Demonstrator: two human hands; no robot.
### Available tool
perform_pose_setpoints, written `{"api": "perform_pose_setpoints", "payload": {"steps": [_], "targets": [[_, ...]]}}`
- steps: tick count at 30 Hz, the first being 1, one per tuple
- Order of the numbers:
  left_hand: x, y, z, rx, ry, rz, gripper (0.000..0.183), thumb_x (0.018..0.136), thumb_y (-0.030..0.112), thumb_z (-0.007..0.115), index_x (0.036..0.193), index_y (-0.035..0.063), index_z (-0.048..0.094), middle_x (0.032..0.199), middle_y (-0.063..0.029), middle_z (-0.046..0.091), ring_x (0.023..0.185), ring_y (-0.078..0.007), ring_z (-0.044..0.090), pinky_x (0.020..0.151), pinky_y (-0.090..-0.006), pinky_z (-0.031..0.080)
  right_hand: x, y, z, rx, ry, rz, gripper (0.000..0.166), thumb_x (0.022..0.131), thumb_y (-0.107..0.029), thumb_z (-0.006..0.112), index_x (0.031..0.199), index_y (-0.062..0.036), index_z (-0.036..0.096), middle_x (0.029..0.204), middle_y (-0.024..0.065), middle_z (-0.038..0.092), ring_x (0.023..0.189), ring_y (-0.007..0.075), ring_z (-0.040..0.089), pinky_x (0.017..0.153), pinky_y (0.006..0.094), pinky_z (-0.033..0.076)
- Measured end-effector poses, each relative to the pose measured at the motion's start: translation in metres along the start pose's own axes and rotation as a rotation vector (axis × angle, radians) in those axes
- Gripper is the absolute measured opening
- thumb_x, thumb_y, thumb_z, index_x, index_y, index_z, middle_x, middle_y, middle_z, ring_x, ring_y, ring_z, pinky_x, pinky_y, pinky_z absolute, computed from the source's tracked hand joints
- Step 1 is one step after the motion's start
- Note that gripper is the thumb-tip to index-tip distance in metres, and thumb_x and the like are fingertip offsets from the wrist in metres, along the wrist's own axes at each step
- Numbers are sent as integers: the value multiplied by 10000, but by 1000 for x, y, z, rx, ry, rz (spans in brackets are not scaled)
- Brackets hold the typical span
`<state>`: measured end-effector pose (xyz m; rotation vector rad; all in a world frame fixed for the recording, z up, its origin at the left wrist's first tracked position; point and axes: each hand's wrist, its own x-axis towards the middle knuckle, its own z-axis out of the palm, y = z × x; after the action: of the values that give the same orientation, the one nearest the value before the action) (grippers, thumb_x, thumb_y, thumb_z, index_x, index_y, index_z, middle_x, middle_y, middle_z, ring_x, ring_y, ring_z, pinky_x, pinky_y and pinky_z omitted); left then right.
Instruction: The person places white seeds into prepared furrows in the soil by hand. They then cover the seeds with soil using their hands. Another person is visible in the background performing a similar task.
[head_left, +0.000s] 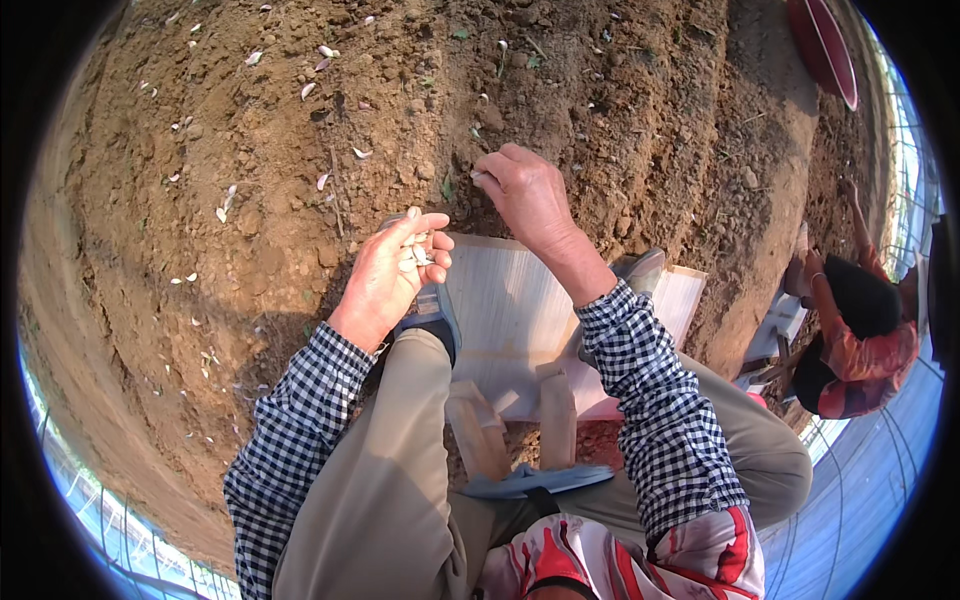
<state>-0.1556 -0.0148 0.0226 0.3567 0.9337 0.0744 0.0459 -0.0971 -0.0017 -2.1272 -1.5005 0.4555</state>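
Note:
My left hand (394, 266) is cupped with the palm up, cradling several pale garlic cloves (417, 253). To its right and farther ahead, my right hand (525, 187) reaches low over the tilled soil (420, 97), thumb and forefinger pinched together. A small whitish piece, likely a garlic clove (475, 175), shows at those fingertips. Loose garlic cloves lie on the ground ahead and to the left, among them one clove (362, 153) between and beyond my hands and another clove (322, 181) just past my left hand.
Under my feet lies a pale flat board (495, 300). Behind it, a low wooden seat frame (556, 420) stands between my legs. On the right another person (862, 330) crouches over the soil. A dark red basin (823, 52) sits at the upper right.

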Motion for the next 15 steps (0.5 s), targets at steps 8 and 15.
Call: {"api": "perform_pose_setpoints", "payload": {"steps": [8,15], "targets": [[3,-5,3,-62,-64,6,431,1026,244,462,1281,-94,545,1161,-229,641,1031,-317,657,928,-416,552,10,10,25,-408,-69,-74,57,787,-99,660,829,-77,692,815,91,635,822,281,661,715,408,523],[4,-16,-4,-194,-169,-16,379,1054,221,438,1273,-65,555,1201,-170,641,1071,-265,649,955,-454,549,-46,-54,-28,340,-79,-12,233,757,-132,758,981,-101,702,822,63,574,798,269,620,701,398,518]]}}
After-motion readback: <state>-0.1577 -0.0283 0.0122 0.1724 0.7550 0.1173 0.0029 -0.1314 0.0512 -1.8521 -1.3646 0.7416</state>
